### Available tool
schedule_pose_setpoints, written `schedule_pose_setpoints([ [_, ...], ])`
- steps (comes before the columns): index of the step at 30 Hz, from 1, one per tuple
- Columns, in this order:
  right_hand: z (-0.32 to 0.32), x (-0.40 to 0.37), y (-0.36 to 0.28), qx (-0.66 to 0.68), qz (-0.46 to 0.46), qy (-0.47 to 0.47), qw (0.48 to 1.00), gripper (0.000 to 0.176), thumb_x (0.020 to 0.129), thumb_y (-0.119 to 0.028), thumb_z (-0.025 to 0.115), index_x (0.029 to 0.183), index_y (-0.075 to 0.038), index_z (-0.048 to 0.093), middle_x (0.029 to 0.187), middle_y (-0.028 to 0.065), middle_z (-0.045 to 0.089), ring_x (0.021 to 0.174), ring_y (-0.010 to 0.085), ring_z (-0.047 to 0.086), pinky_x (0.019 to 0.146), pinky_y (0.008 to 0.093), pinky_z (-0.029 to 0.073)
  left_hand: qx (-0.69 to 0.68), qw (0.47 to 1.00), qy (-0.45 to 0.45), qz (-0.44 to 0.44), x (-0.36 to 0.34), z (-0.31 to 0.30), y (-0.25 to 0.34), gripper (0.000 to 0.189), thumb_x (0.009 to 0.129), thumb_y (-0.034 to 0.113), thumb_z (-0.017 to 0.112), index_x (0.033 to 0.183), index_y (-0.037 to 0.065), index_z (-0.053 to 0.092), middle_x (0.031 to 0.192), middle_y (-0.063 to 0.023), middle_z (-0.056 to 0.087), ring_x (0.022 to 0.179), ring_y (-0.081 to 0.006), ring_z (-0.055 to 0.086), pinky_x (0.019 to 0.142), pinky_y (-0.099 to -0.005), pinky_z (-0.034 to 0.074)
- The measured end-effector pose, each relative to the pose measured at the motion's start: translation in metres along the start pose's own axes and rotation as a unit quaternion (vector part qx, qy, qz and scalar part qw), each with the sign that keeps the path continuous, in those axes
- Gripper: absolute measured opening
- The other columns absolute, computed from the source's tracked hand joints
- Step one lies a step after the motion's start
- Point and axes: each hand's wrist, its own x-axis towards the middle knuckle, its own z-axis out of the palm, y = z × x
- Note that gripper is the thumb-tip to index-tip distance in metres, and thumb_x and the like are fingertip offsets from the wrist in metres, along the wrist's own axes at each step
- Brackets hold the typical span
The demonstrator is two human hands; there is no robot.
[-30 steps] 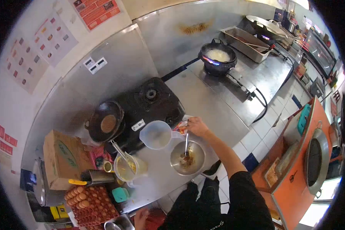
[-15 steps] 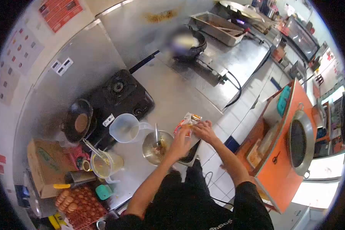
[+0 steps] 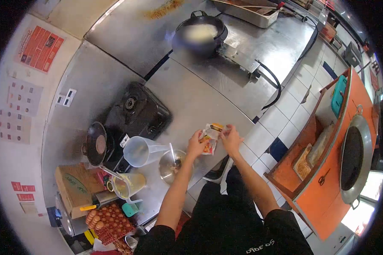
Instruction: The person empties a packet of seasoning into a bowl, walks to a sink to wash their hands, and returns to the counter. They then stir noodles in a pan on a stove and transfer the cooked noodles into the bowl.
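Observation:
A small printed packet [image 3: 210, 140], white with red and orange, is held between both hands above the counter's front edge. My left hand [image 3: 196, 145] is closed on its left side. At its right upper edge my right hand [image 3: 231, 139] pinches with bent fingers. Below and left of the packet stands a metal mixing bowl [image 3: 164, 173] with a spoon [image 3: 173, 154] leaning in it. Some food lies at the bottom of the bowl, partly hidden by my left forearm. Beside the bowl is a translucent plastic measuring jug [image 3: 137, 152].
A black gas stove [image 3: 136, 106] carries a small frying pan [image 3: 97, 144]. Another jug [image 3: 130, 187] holds yellowish contents. Egg trays [image 3: 110, 223] and a cardboard box [image 3: 74, 187] are at left. Behind stands a black wok [image 3: 219, 34]; an orange shelf unit [image 3: 323, 199] bears a large pan [image 3: 356, 157].
The view has turned and shifted. My hands have moved apart, and the packet now shows more fully between them.

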Motion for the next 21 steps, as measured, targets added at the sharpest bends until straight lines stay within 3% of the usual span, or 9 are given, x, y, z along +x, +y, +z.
schedule_pose_setpoints([
  [2,-0.004,0.010,-0.003,0.025,-0.016,0.009,1.000,0.038,0.080,-0.025,0.069,0.112,-0.011,0.055,0.089,0.0027,0.068,0.090,0.0210,0.062,0.087,0.0462,0.031,-0.090,0.996,0.004,0.001,-0.001,-0.002,0.005,0.051,0.077,0.016,0.071,0.123,0.004,0.052,0.113,-0.0184,0.061,0.106,-0.0301,0.060,0.089,-0.0377,0.048],
  [8,-0.021,0.045,0.010,0.095,-0.074,0.020,0.993,0.020,0.081,-0.017,0.066,0.100,-0.010,0.061,0.085,0.0028,0.068,0.080,0.0186,0.064,0.078,0.0387,0.040,-0.138,0.990,0.026,-0.020,-0.001,-0.001,0.018,0.036,0.089,0.014,0.060,0.122,-0.001,0.052,0.110,-0.0150,0.063,0.102,-0.0214,0.061,0.088,-0.0319,0.047],
  [10,-0.026,0.047,0.013,0.092,-0.082,0.008,0.992,0.017,0.081,-0.015,0.066,0.097,-0.009,0.062,0.083,0.0031,0.068,0.077,0.0185,0.064,0.075,0.0370,0.043,-0.195,0.980,0.029,0.005,0.010,0.017,-0.012,0.033,0.089,0.012,0.060,0.118,-0.001,0.053,0.107,-0.0143,0.064,0.098,-0.0196,0.061,0.085,-0.0306,0.048],
  [12,-0.032,0.038,0.012,-0.017,-0.184,0.052,0.981,0.017,0.080,-0.014,0.067,0.095,-0.008,0.063,0.078,0.0044,0.067,0.071,0.0186,0.064,0.068,0.0331,0.047,-0.253,0.967,0.031,0.028,0.013,0.022,-0.014,0.030,0.088,0.011,0.060,0.115,-0.002,0.055,0.105,-0.0137,0.065,0.095,-0.0177,0.062,0.083,-0.0293,0.049],
  [17,-0.017,0.009,0.028,0.066,-0.079,0.000,0.995,0.014,0.079,-0.015,0.069,0.089,-0.006,0.064,0.074,0.0058,0.067,0.066,0.0183,0.064,0.064,0.0322,0.047,-0.344,0.935,0.018,-0.086,0.009,0.020,-0.006,0.029,0.094,0.014,0.055,0.116,-0.003,0.052,0.105,-0.0119,0.063,0.096,-0.0178,0.060,0.084,-0.0290,0.048],
  [21,-0.019,-0.022,0.031,0.090,-0.039,-0.020,0.995,0.013,0.078,-0.014,0.069,0.088,-0.005,0.067,0.075,0.0072,0.069,0.068,0.0171,0.065,0.061,0.0301,0.047,-0.442,0.892,0.007,-0.092,-0.004,0.019,0.022,0.034,0.094,0.014,0.054,0.122,-0.004,0.049,0.114,-0.0128,0.059,0.102,-0.0176,0.058,0.090,-0.0296,0.047],
])
